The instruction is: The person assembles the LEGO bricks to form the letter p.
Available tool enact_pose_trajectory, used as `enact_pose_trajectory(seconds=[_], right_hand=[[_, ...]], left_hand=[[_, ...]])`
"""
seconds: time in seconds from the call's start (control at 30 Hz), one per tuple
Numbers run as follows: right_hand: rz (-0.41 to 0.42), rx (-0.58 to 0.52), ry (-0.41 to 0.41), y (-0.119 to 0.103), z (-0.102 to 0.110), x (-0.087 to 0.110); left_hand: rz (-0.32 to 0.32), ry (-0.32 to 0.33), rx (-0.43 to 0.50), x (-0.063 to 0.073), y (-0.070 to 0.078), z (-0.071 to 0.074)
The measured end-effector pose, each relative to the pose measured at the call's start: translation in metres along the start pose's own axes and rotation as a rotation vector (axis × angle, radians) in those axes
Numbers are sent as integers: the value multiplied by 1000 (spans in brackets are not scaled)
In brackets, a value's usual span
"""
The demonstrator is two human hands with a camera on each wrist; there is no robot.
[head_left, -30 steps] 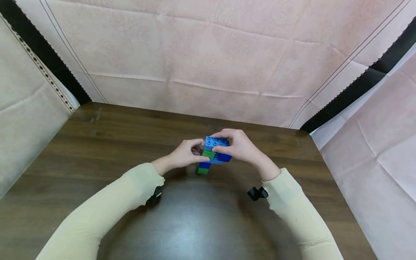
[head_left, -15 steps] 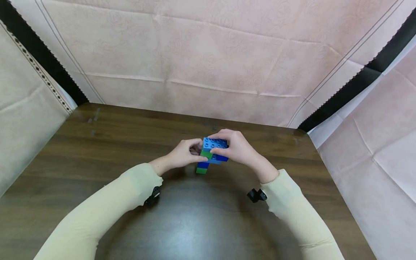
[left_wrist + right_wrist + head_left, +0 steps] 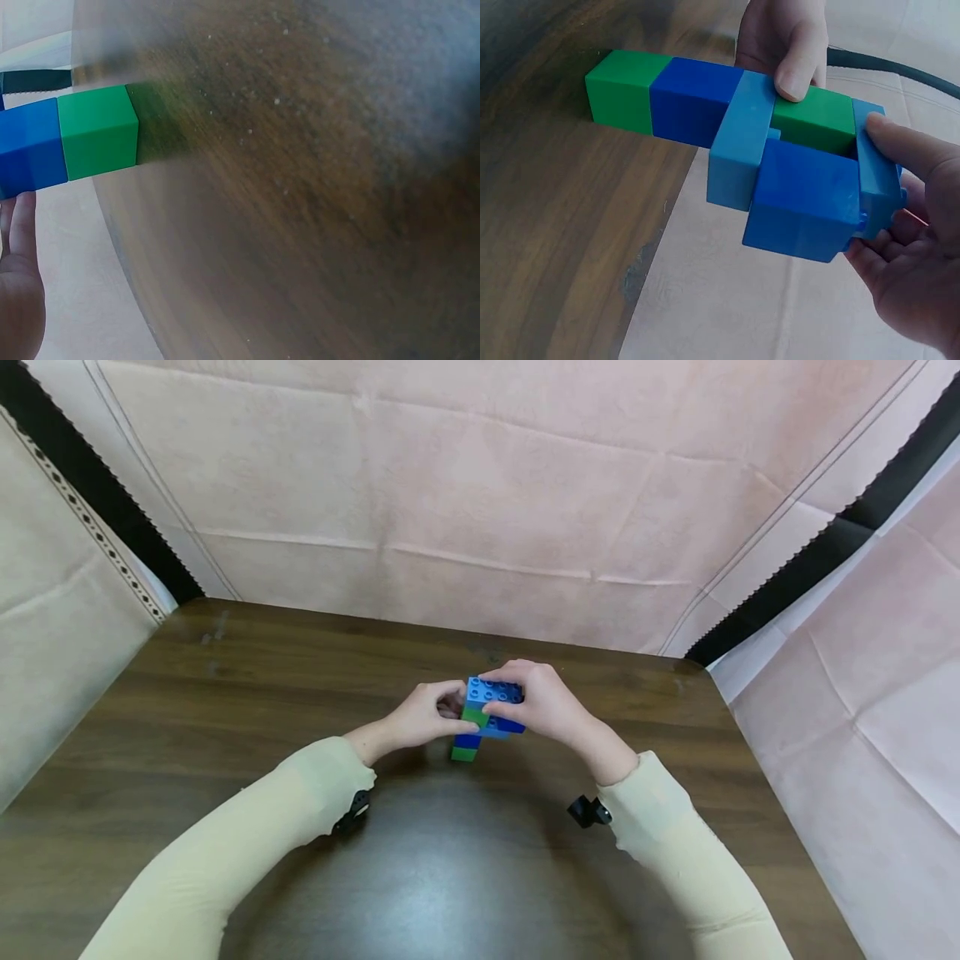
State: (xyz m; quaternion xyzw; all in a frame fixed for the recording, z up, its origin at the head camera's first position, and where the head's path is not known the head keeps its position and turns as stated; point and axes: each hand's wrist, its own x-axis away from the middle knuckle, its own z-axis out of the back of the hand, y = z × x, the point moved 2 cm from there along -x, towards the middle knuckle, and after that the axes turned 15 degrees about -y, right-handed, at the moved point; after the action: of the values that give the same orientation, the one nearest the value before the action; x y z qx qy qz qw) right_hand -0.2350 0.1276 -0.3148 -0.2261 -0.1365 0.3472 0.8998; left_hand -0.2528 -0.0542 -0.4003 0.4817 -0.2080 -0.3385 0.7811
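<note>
A tower of toy building bricks stands on the table, with a green brick [image 3: 626, 90] at its foot and a dark blue one [image 3: 694, 97] above. A wider light blue brick [image 3: 739, 142] crosses the middle. It bears a green brick [image 3: 814, 120] and a second dark blue brick [image 3: 802, 199], side by side. On top is another light blue brick [image 3: 491, 690]; studs show between it and the second dark blue brick. My left hand [image 3: 420, 717] holds the tower from the left, thumb on the upper green brick. My right hand [image 3: 546, 700] grips the top brick between thumb and fingers.
The dark wooden table [image 3: 300, 660] ends at a pale patterned cloth [image 3: 480, 485] behind it. Black strips [image 3: 780, 568] run up the cloth corners on both sides. A small black wrist camera [image 3: 589, 811] sits at the right sleeve.
The head view has shifted slightly, so hands, bricks and table all appear a little further left. Both grips look the same.
</note>
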Motion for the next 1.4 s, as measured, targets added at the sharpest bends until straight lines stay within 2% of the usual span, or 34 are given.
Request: enact_pose_trajectory(seconds=[0.27, 0.5, 0.63, 0.8, 1.4], right_hand=[[1, -171, -43, 16, 3, 3], [-38, -213, -17, 32, 6, 16], [-35, -241, 3, 36, 4, 19], [-13, -236, 27, 35, 3, 18], [-13, -235, 31, 38, -2, 17]], left_hand=[[20, 6, 7, -1, -1, -1], [51, 17, 8, -1, -2, -1], [40, 15, 13, -2, -2, -2], [21, 16, 14, -2, -2, -1], [30, 22, 3, -2, -1, -2]])
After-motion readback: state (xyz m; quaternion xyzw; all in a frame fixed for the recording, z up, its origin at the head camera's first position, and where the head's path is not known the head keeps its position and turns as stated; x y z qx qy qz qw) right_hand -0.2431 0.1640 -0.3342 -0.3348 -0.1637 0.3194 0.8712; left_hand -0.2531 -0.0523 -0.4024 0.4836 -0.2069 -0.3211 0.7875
